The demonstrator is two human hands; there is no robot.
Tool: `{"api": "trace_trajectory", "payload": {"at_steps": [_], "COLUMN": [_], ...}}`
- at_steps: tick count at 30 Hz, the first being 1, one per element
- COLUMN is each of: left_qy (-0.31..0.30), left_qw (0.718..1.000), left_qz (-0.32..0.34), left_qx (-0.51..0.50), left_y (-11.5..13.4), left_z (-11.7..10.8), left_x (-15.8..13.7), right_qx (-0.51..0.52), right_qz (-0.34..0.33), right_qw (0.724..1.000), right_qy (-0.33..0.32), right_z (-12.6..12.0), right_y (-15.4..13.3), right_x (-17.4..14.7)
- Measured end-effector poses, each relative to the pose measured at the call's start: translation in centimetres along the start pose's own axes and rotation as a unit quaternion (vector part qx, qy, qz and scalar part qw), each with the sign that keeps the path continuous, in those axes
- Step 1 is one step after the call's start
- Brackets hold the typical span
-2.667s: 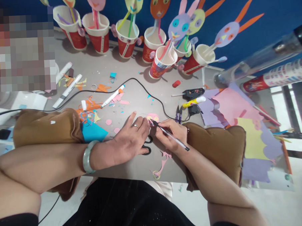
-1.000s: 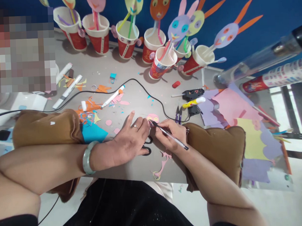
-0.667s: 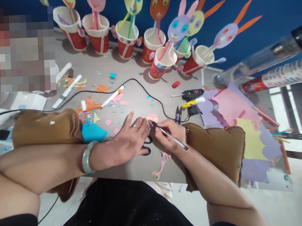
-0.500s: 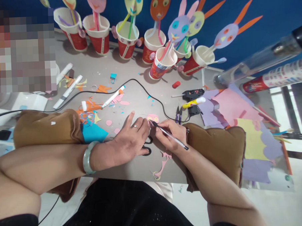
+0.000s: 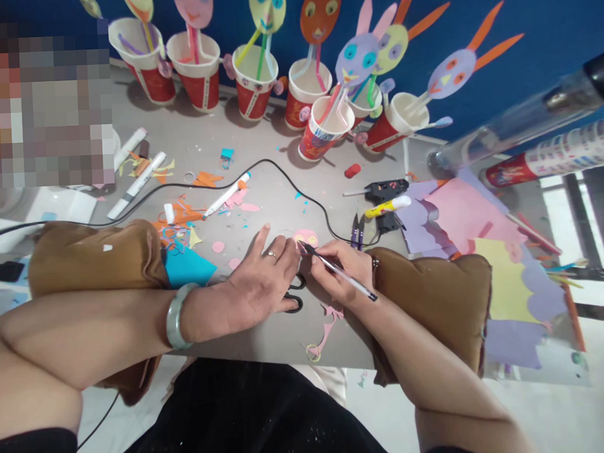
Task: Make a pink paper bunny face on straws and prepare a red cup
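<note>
1. While the right hand (image 5: 348,266) pinches the slim, clear plastic pen with black ends (image 5: 344,275), we should make short, light strokes.
2. The pink paper cutout with yellow rings (image 5: 305,234) lies at the pen's tip on the flat grey tabletop (image 5: 271,341); we should brace its edge with the left hand (image 5: 257,275), whose grip we cannot tell, its fingertips being hidden.
3. We should avoid nudging the black, looped scissor handles (image 5: 300,301) by that hand's thumb.

head cam | faces forward, down | close above table (image 5: 279,339)
</note>
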State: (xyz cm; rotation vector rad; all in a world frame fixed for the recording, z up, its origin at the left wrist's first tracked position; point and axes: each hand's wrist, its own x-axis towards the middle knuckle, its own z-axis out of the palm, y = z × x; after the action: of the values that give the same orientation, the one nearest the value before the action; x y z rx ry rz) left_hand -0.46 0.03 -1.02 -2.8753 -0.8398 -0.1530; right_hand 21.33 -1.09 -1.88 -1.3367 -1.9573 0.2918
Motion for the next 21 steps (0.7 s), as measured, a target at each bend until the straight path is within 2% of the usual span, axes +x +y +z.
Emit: {"api": "trace_trajectory", "payload": {"at_steps": [9, 15, 21], "left_qy": [-0.015, -0.027, -0.029], "left_qw": [1.000, 1.000, 1.000], "left_qz": [0.008, 0.009, 0.008], "left_qx": [0.009, 0.004, 0.000], "left_y": [-0.16, -0.12, -0.15], "left_z": [-0.54, -0.40, -0.25], "left_x": [0.05, 0.06, 0.11], "right_qx": [-0.006, 0.024, -0.005], "right_qz": [0.026, 0.013, 0.051], "right_qw": [1.000, 0.999, 0.998], "right_qy": [-0.006, 0.026, 0.024], "right_z": [-0.29, -0.20, -0.04], "right_y": [-0.32, -0.14, -0.09], "right_x": [0.14, 0.12, -0.04]}}
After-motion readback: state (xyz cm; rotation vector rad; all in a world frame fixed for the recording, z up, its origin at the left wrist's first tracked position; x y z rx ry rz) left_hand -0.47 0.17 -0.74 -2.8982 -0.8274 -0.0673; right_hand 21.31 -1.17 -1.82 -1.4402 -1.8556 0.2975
